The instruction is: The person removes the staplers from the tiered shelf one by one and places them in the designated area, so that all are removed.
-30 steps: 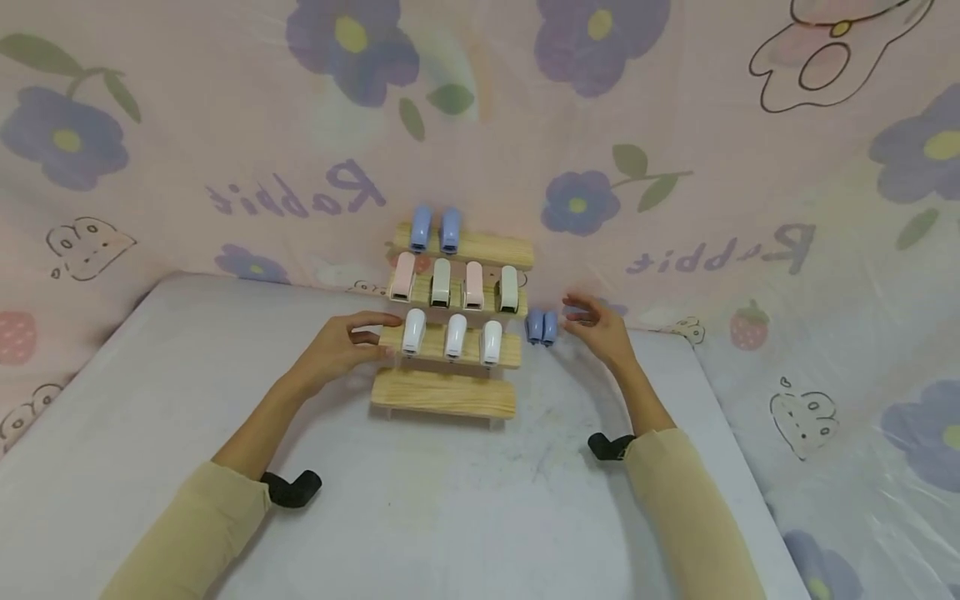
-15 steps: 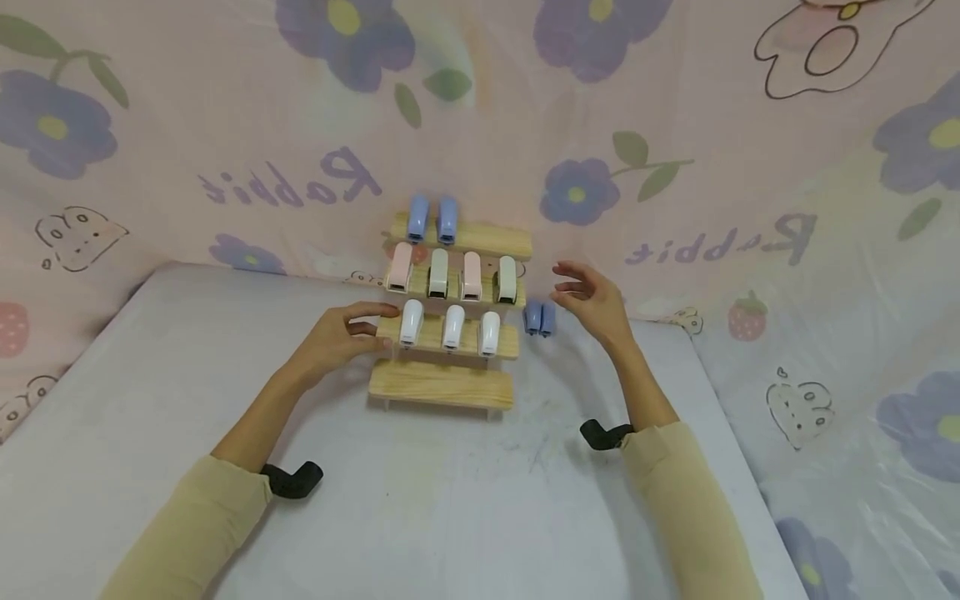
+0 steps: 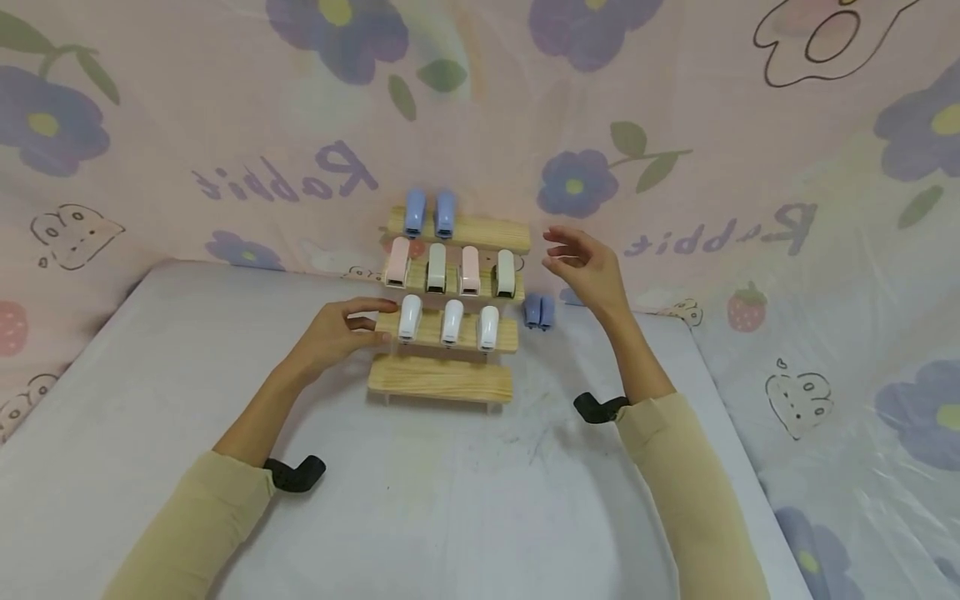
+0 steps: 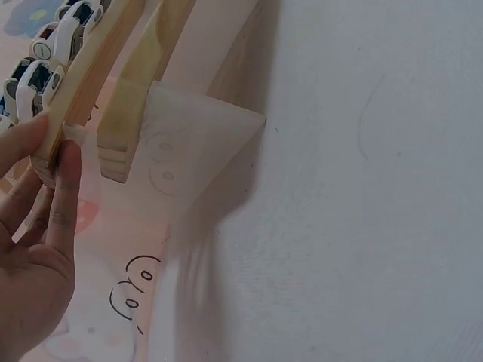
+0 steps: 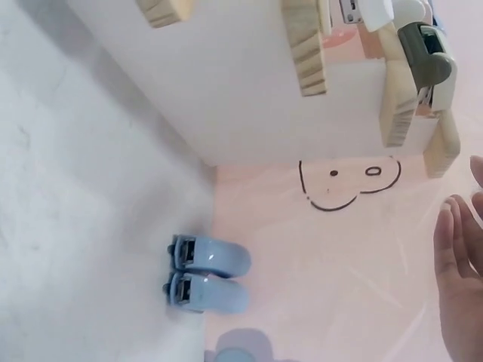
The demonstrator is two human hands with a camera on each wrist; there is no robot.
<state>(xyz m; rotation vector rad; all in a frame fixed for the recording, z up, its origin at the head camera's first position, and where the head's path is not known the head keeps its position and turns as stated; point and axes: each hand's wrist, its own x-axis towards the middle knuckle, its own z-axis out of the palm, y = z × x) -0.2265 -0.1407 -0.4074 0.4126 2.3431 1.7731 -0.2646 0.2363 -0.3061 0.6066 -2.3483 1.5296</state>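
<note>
A stepped wooden display rack point(image 3: 442, 379) bears small staplers on its upper tiers. In the head view, white staplers point(image 3: 452, 322) stand on the second tier from the bottom. Pink staplers point(image 3: 469, 271) and pale green staplers point(image 3: 505, 273) alternate above them, and two blue staplers point(image 3: 445, 214) occupy the top left. My left hand point(image 3: 333, 337) pinches the left end of the white staplers' board; the left wrist view shows thumb and fingers on either side of that board point(image 4: 94, 72). My right hand point(image 3: 588, 267) hovers by the rack's upper right end, fingers loosely bent, holding nothing and apart from the wood.
Two more blue staplers point(image 3: 538, 312) stand side by side on the white table point(image 3: 420, 500), right of the rack; the right wrist view shows them close to the wall. A printed sheet point(image 3: 480, 108) hangs behind. The rack's side panel point(image 5: 249, 98) is whitish and translucent.
My right hand has risen from beside the two blue staplers on the table towards the top tier. My left hand keeps its place on the rack. The head view has tilted slightly.
</note>
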